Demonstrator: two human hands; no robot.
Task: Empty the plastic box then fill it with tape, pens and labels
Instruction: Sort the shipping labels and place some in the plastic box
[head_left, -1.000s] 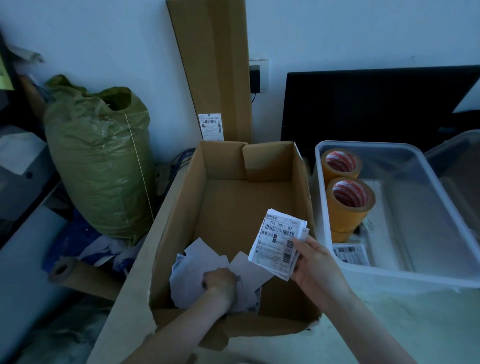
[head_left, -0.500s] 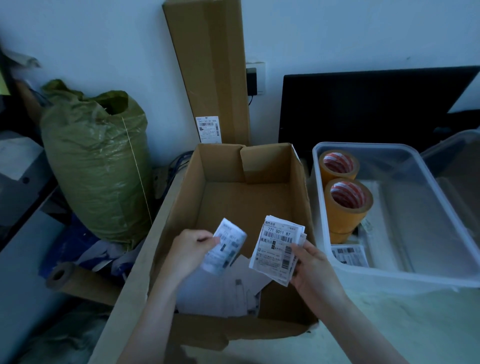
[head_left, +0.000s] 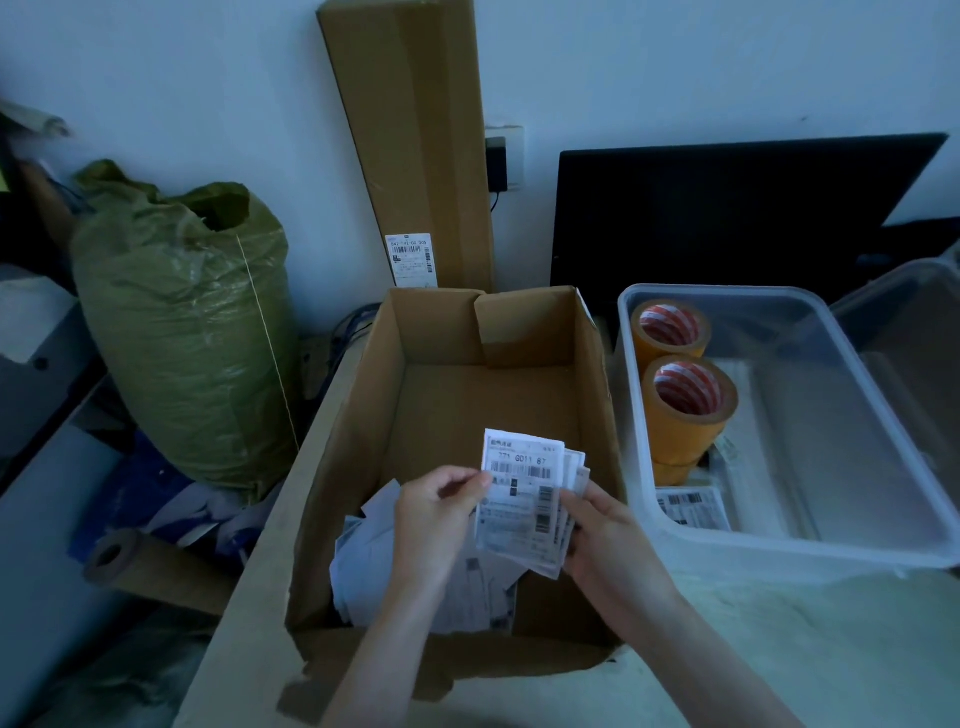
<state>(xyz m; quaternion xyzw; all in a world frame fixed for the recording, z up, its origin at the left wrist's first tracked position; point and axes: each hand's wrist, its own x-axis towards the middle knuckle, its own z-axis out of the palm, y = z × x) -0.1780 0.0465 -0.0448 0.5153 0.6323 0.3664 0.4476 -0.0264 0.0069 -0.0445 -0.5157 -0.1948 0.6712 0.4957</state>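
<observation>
Both my hands hold a small stack of white barcode labels (head_left: 524, 499) above an open cardboard box (head_left: 488, 405). My left hand (head_left: 434, 512) pinches the stack's left edge; my right hand (head_left: 597, 530) grips its lower right side. More loose labels and papers (head_left: 467, 597) lie in the cardboard box's near end. To the right stands the clear plastic box (head_left: 779, 545), holding two rolls of tan tape (head_left: 685, 402) against its left wall and one label (head_left: 691, 506) flat on its floor.
A tall flat cardboard carton (head_left: 415, 156) leans on the wall behind. A stuffed green sack (head_left: 187, 332) stands at left, with a cardboard tube (head_left: 150, 564) below it. A black screen (head_left: 727, 218) is behind the plastic box; its clear lid (head_left: 914, 332) is at far right.
My left hand lifted a label out of the cardboard box and brought it to the stack in my right hand. Both hands now hold the stack together.
</observation>
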